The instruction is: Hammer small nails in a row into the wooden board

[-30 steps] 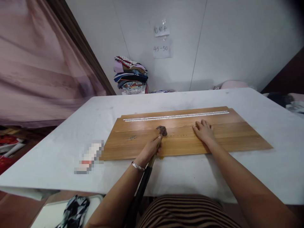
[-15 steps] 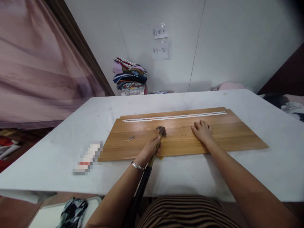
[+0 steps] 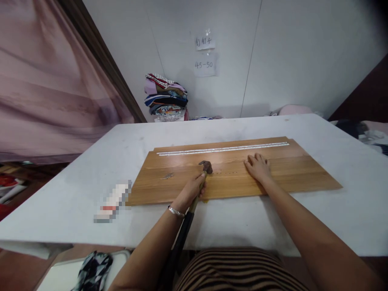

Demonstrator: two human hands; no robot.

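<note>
My left hand (image 3: 193, 188) is wrapped round the handle of a claw hammer (image 3: 206, 166), close below its head. The hammer head is over the middle of a wooden board (image 3: 291, 171), and the black grip runs back toward my body. My right hand (image 3: 258, 166) lies on the board with its fingers apart, holding nothing. Between the hands runs a row of small dark nails or marks (image 3: 228, 173). A little pile of nails (image 3: 167, 176) lies on the board's left part. Two white strips (image 3: 224, 149) run along the far edge.
The board rests on a white-covered table (image 3: 72, 178). A blurred-out object (image 3: 113, 201) lies left of the board. Folded clothes (image 3: 166, 97) are stacked behind the table by the wall. At the lower left a patterned cloth (image 3: 94, 268) lies on a pale surface.
</note>
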